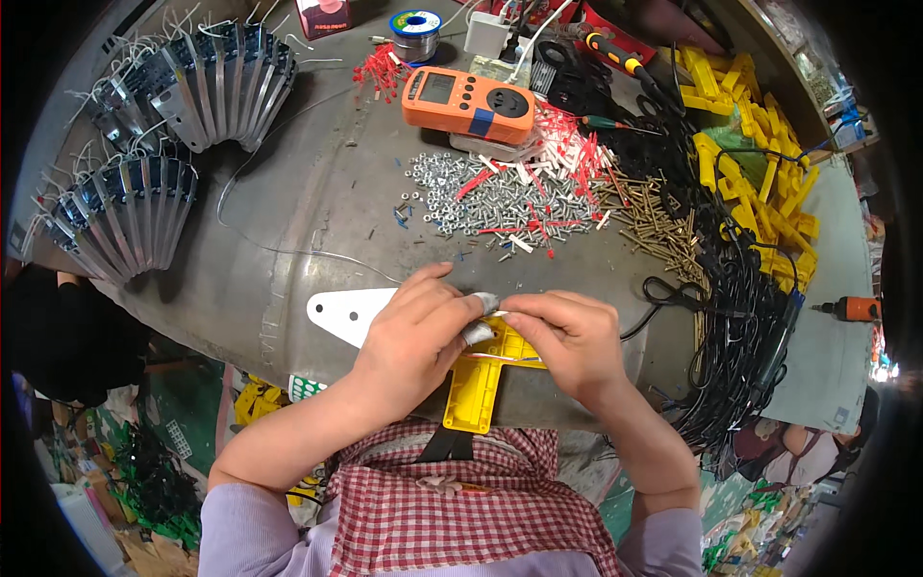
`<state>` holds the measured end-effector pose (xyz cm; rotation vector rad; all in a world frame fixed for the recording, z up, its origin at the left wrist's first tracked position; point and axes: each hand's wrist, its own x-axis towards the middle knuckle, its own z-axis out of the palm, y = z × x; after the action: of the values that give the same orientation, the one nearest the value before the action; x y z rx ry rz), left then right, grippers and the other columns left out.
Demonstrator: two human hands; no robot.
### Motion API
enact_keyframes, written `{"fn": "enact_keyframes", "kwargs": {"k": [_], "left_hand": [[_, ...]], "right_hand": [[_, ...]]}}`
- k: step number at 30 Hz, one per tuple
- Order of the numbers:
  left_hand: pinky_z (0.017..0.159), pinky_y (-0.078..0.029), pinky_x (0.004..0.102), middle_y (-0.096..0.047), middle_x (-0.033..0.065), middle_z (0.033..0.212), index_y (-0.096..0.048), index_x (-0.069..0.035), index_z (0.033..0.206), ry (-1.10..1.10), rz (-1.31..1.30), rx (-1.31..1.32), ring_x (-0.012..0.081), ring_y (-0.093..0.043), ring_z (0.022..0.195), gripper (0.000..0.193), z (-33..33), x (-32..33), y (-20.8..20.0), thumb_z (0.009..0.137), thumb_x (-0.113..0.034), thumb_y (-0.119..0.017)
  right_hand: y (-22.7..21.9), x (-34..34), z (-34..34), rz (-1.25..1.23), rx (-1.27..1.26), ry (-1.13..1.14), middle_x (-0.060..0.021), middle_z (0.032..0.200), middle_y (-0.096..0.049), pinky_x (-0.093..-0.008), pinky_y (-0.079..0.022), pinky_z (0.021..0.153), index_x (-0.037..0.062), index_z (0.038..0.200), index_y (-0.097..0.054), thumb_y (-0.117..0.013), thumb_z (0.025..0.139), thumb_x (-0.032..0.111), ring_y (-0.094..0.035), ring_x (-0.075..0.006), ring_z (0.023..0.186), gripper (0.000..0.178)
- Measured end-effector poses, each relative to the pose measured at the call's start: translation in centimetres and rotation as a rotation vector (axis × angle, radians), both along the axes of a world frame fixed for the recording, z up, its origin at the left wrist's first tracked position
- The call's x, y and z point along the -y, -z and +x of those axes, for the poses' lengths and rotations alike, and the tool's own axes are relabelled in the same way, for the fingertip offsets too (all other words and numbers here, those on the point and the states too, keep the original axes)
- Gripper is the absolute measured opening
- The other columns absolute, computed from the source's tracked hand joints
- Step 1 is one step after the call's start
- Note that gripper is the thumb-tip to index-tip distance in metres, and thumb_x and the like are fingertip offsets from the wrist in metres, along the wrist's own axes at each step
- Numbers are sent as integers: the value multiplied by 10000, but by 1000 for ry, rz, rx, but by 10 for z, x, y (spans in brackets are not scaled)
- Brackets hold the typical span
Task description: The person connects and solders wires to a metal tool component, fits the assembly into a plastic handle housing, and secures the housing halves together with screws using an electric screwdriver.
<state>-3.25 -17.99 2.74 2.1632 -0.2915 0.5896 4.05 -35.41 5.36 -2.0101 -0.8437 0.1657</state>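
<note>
Yellow plastic casing (469,396) at the near edge of the table (351,226). Left hand (411,325) and right hand (567,344) meet over its far end, fingers curled; exact grip hidden. White plate (335,313) beside left hand. Beyond: loose screws (538,204), orange meter (469,103); solder spool (415,44) by far edge.

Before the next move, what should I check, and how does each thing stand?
1. Both hands at the yellow casing: ok; left hand and right hand meet over it.
2. Casing's ribbed inside facing up: ok.
3. White plate fully in sight: not ok; the left hand hides one end.
4. What is pinched: cannot tell; mostly hidden.
5. Orange meter away from both hands: ok.
6. Silver screws in a container: not ok; loose on the table.
</note>
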Motion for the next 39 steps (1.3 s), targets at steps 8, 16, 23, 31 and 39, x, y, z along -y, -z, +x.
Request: {"fn": "enact_keyframes", "kwargs": {"k": [8,16,23,31,39], "left_hand": [[945,-426,472,-537,78,764,-602,-35,902,15,254,-36,260,-574,754,271,4,3,-17,656,14,-702],[943,-427,472,-532,91,767,-591,-24,920,21,15,-73,277,-569,770,250,4,0,1,693,-11,-697],[805,-450,412,-540,96,913,-601,-51,916,-106,11,-32,287,-538,854,303,1,0,-6,652,-91,-744],[860,-338,458,-545,75,1019,-617,-96,789,-66,144,37,306,-477,1002,256,-5,20,-7,597,-179,-763],[905,-321,489,-515,78,1065,-578,-85,729,-97,341,-56,308,-463,1070,212,-14,16,-6,587,-160,-717]], "right_hand": [[-13,7,13,-71,88,-49,-74,678,-559,-326,-462,601,14,807,-646,-668,786,87,-575,-235,635,79],[-1,3,8,-50,-14,-28,-71,659,-554,-316,-459,596,22,821,-661,-688,770,100,-574,-212,623,97],[-27,26,26,-88,-80,-344,-99,976,-544,-312,-468,737,47,997,-600,-703,741,72,-575,-230,893,277],[-15,25,19,-59,-61,-257,-64,721,-551,-319,-449,619,23,880,-656,-729,726,103,-565,-223,687,188],[-14,23,17,-175,-107,-207,-57,667,-531,-323,-428,577,62,822,-689,-718,739,127,-543,-204,634,109]]}}
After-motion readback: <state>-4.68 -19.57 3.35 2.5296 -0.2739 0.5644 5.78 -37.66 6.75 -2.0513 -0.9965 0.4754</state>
